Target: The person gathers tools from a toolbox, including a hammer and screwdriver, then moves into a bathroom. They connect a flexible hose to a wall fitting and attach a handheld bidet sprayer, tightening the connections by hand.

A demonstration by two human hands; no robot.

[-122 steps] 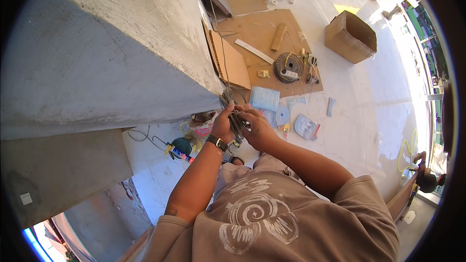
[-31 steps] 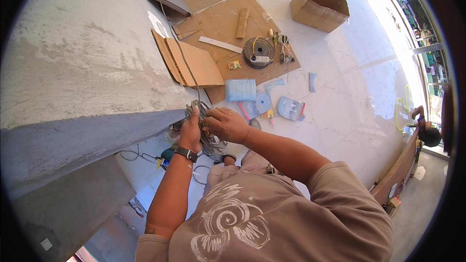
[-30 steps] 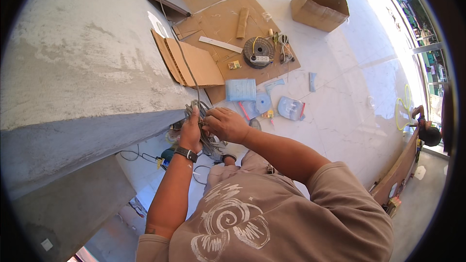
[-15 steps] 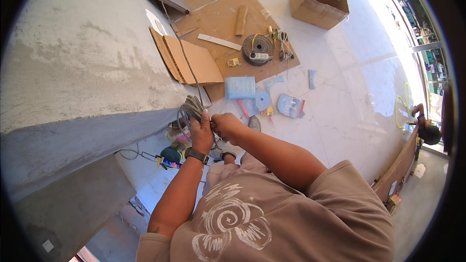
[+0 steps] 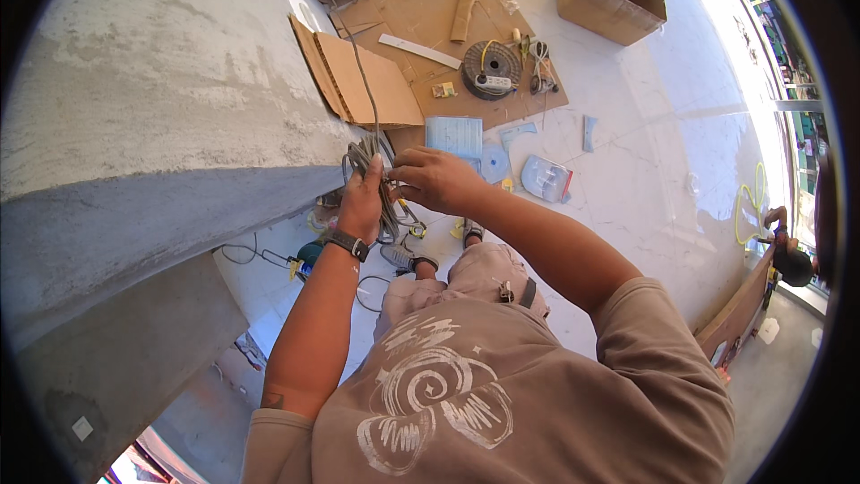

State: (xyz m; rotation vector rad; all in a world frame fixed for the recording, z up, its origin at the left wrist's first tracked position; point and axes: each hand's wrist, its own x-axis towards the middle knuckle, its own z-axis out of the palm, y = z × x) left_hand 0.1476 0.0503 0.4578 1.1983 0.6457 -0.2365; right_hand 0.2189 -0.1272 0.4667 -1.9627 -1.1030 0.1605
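Note:
A coil of grey cable (image 5: 361,152) is gripped in my left hand (image 5: 362,208), its loops sticking out above and below the fist. One strand (image 5: 368,90) runs from the coil up past the cardboard toward the far wall. Close against the coil's right side, my right hand (image 5: 441,181) has its fingers bent into a pinch. A small dark bit shows at those fingertips, too small to name. The palm side of the right hand is hidden.
Folded cardboard (image 5: 381,90) leans by the plastered wall (image 5: 170,81) at left. Beyond lie a black cable reel (image 5: 479,58), a white strip (image 5: 419,50), a blue plastic pack (image 5: 454,134) and a clear package (image 5: 544,177). An open cardboard box (image 5: 591,0) stands far right.
Both hands and the coil have moved up and slightly away from my body. My right hand has turned from a closed fist into a looser pinch, knuckles up. The view has shifted a little.

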